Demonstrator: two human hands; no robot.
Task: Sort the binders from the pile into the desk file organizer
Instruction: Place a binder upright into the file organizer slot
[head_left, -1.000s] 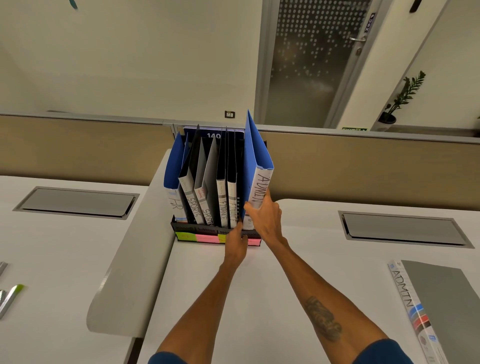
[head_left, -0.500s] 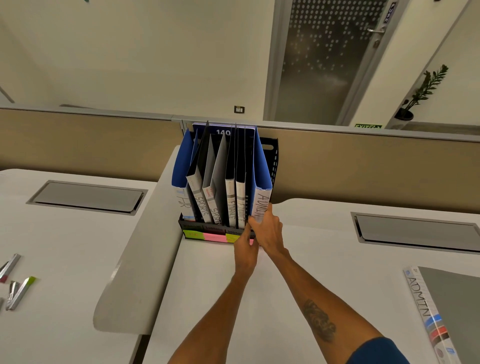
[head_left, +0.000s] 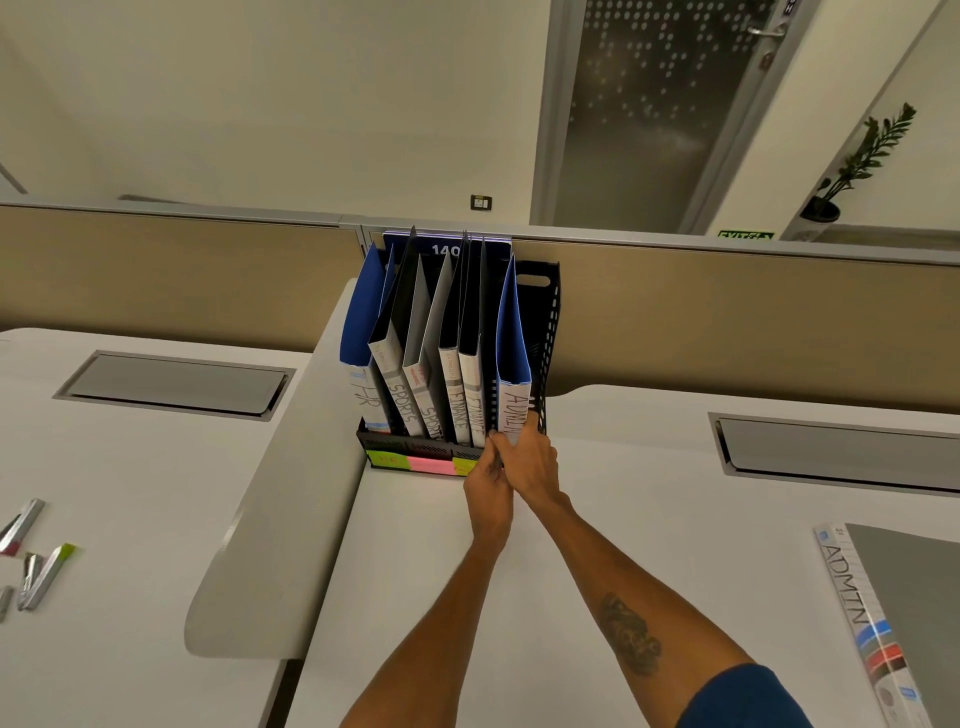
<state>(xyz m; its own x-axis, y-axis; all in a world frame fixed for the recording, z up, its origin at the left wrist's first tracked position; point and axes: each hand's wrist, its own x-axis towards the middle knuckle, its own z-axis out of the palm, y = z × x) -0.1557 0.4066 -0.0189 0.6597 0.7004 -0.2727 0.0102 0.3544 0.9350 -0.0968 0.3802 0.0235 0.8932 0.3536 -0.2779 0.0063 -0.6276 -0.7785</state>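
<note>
A black mesh file organizer (head_left: 549, 332) stands at the back of the white desk with coloured labels along its front. It holds several upright binders: HR, two SPORTS, two FINANCE, and a blue ADMIN binder (head_left: 511, 353) in the rightmost slot. My right hand (head_left: 530, 465) grips the bottom of the ADMIN binder's spine. Just left of it, my left hand (head_left: 485, 488) rests against the organizer's front edge; whether it grips anything is unclear. One grey binder marked ADMIN (head_left: 893, 618) lies flat at the right edge of the desk.
A tan partition (head_left: 727, 322) runs behind the organizer. Grey cable hatches (head_left: 171, 382) (head_left: 841, 452) are set into the desks on both sides. Several small silver and coloured clips (head_left: 39, 566) lie at the far left. A curved grey divider (head_left: 270, 519) separates the two desks.
The blue ADMIN binder, raised and tilted above the organizer a second ago, has dropped down into the rightmost slot and now stands level with the others. Both hands stayed at the organizer's front.
</note>
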